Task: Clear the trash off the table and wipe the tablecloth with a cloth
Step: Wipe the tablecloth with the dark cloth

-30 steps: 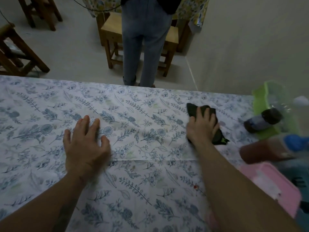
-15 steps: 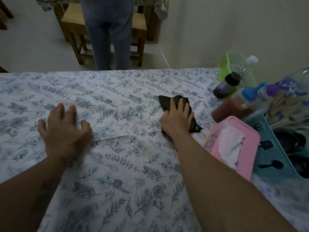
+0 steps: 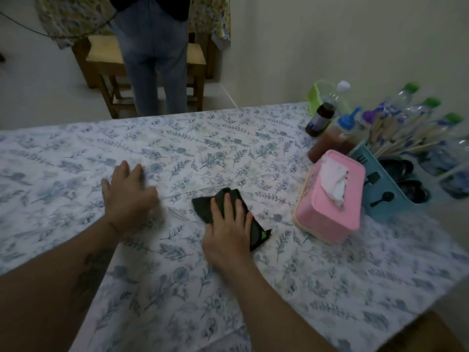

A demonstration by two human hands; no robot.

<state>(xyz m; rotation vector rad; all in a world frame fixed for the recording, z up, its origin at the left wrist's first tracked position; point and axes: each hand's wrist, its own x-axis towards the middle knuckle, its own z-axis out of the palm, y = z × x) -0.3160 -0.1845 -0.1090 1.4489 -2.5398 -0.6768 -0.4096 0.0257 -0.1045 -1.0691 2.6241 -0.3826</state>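
Note:
A white tablecloth (image 3: 203, 148) with a blue leaf print covers the table. My right hand (image 3: 228, 229) lies flat on a dark cloth (image 3: 203, 207) with a small green mark, pressing it onto the tablecloth near the middle. My left hand (image 3: 129, 196) rests palm down on the tablecloth to the left of the cloth, fingers spread, holding nothing. A crease in the fabric runs between the two hands.
A pink tissue box (image 3: 332, 199) stands right of the cloth. Behind it are a teal cutlery holder (image 3: 380, 184) with chopsticks, a brown sauce bottle (image 3: 330, 141), a dark small bottle (image 3: 319, 118), water bottles and a green container (image 3: 317, 95). A person (image 3: 152, 54) stands beyond the far edge by a wooden bench.
My right hand has slid the cloth toward me and to the left, away from the bottles. The left hand has stayed flat on the tablecloth. The camera view has swung right.

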